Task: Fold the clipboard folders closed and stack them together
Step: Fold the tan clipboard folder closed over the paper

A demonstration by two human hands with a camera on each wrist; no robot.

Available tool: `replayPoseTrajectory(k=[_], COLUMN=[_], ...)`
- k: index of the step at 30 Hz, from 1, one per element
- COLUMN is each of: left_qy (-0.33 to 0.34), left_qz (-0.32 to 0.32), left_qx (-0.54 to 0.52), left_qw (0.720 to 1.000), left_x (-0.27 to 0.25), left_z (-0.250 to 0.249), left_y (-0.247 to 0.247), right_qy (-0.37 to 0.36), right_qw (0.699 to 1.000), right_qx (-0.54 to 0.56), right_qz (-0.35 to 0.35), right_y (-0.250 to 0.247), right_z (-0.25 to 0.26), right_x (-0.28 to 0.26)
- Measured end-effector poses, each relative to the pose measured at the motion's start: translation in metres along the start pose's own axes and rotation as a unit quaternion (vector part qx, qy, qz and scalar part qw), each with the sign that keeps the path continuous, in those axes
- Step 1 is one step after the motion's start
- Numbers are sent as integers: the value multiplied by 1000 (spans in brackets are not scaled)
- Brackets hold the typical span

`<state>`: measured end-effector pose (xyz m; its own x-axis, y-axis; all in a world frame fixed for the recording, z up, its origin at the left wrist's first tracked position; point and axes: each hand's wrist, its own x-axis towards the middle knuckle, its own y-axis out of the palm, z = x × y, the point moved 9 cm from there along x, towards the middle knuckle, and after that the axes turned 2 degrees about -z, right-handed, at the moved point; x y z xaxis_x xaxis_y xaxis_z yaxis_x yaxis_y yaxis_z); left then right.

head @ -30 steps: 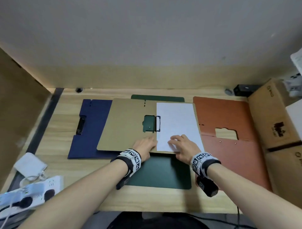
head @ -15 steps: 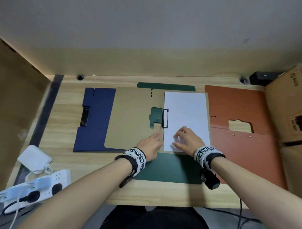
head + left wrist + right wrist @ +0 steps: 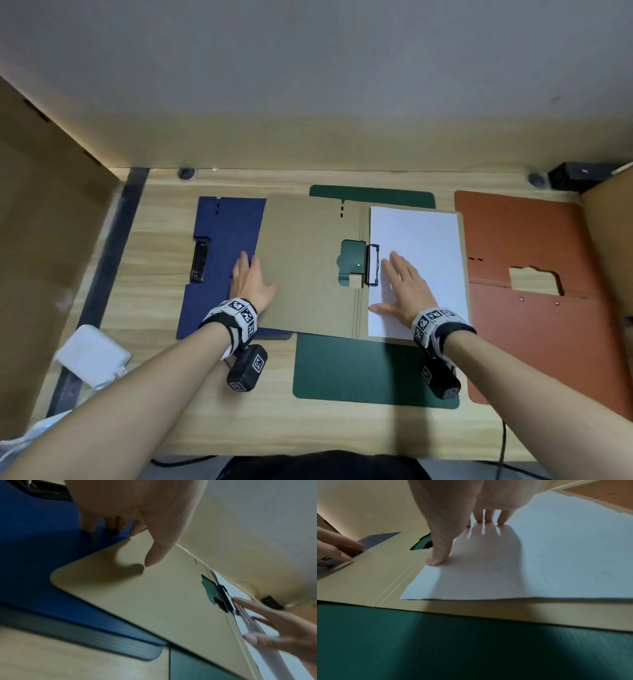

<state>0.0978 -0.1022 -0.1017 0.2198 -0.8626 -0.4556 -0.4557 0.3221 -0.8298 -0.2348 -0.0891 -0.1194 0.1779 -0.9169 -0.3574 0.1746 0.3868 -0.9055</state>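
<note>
Tan board, the open clipboard folder (image 3: 308, 267) lies flat at the middle of the wooden desk (image 3: 154, 246), its left flap overlapping the blue folder (image 3: 222, 240) and its body resting on the green folder (image 3: 370, 370). A white sheet (image 3: 421, 246) sits on its right half under the black clip (image 3: 372, 264).

Against the view a second earlier, both hands have left the near edge by the spine. The left hand (image 3: 250, 284) has moved out to the flap's left edge, where its fingers (image 3: 89, 524) reach down at the edge against the blue folder and the thumb hangs above the tan face; whether they hook beneath the flap I cannot tell. The right hand (image 3: 404, 291) has slid up the sheet and now lies flat with fingers spread, thumb tip pressing the paper near the spine, gripping nothing. The folder itself has not shifted.

An orange folder (image 3: 534, 267) lies open to the right, apart from the tan one. A white pouch (image 3: 92, 356) sits at the desk's left front, a small black device (image 3: 579, 176) at the far right corner, brown cardboard (image 3: 51, 240) on the left side, and a plain pale wall (image 3: 308, 68) behind.
</note>
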Motion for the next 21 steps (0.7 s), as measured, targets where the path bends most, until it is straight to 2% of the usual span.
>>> replayPoseTrajectory(k=[4,11,18,21], left_qy=[23,-3,-75,-69], left_qz=[-13,-48,-62,-84], left_qx=[-10,-106,-289,-335], left_qw=[1000,993,952,936], left_x=[-2,-2,-5,-10], left_z=[-5,-9,-3,-5], left_y=[8,-4,-29,-48], right_qy=[13,28,33,31], right_qw=[1000,1000,999,999], right_qx=[-13,1,7,3], right_qz=[-6,-7,-13,-13], right_y=[3,5,1,-2], right_z=[4,4,6,8], right_x=[0,2,2,1])
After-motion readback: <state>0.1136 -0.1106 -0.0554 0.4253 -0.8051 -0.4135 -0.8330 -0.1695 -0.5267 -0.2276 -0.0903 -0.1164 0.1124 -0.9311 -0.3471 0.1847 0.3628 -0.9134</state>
